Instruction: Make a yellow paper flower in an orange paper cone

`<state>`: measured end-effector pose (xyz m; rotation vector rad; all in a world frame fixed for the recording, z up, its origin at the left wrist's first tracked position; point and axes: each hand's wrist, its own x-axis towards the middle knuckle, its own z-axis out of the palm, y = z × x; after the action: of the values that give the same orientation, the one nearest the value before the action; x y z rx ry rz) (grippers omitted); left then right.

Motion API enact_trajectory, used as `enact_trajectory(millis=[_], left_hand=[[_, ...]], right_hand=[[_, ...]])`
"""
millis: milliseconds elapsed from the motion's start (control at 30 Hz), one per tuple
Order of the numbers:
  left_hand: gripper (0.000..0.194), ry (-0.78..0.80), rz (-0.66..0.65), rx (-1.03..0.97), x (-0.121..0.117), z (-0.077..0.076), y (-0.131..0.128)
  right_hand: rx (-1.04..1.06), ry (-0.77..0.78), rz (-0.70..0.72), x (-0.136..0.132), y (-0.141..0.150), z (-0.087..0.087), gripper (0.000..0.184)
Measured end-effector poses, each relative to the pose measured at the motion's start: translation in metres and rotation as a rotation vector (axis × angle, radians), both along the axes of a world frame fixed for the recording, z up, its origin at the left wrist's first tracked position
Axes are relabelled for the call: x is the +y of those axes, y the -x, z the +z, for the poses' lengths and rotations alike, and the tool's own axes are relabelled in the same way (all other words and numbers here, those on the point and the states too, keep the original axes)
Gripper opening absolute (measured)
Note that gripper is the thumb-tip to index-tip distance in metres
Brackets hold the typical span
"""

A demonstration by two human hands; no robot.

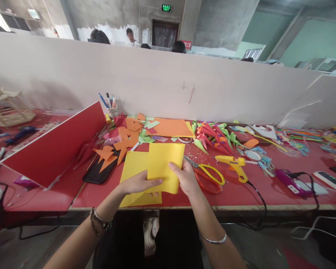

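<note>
The left hand [140, 183] and right hand [187, 177] pinch a bent yellow sheet [165, 158] between thumbs and fingers, above a flat yellow sheet [134, 168] on the red table [96, 198], in what appears to be a folding step, the next move likely calling for even edges.

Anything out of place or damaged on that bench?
Some disorder: orange scraps lie loose over a flat black object left of the held yellow paper, strewn rather than stacked. A reddish streak also marks the pale partition. The held paper shows no visible tear.
</note>
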<state>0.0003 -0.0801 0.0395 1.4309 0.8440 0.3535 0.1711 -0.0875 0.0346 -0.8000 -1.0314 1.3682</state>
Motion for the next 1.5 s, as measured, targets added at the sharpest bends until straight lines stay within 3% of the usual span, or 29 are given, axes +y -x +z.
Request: enact_trajectory(millis=[233, 900, 1133, 1500], left_hand=[[0.037, -0.103, -0.012, 0.082, 0.002, -0.003, -0.001], [0.040, -0.117, 0.087, 0.073, -0.001, -0.004, -0.007], [0.041, -0.071, 0.076, 0.029, -0.001, -0.004, -0.009], [0.045, -0.121, 0.097, 0.032, -0.003, -0.005, -0.008]], right_hand=[[-0.064, -0.008, -0.028, -0.002, -0.002, 0.001, 0.031], [-0.201, -0.025, -0.106, -0.003, -0.004, 0.006, 0.033], [-0.193, -0.036, -0.085, -0.004, -0.004, 0.007, 0.029], [-0.109, -0.008, -0.107, -0.002, -0.003, 0.010, 0.032]])
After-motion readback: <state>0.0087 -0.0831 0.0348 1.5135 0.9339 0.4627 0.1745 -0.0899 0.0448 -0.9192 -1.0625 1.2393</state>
